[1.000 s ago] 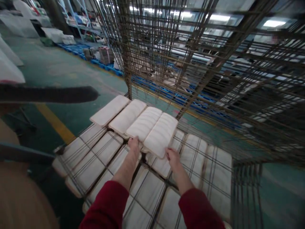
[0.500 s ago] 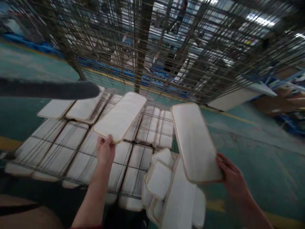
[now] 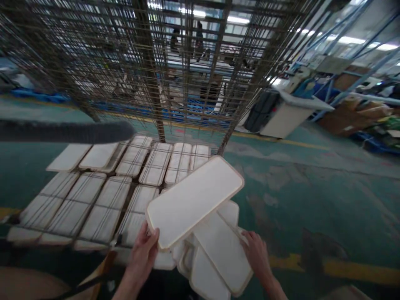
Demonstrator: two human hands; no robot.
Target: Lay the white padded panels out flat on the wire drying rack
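Left hand (image 3: 142,254) has swung its tray (image 3: 193,200) over the stack (image 3: 218,250).

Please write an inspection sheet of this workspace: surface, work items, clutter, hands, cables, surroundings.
Surface: wire rack shelf, white trays lying in rows on and under its grid.
Work items: raised white tray; second tray on a loose pile beside the rack.
Clutter: nothing seen.
Hands: left hand grips the raised tray's near corner; right hand holds the second tray's edge.
Cables: nothing seen.
Surroundings: green floor with yellow lines, white cabinet, cardboard boxes.
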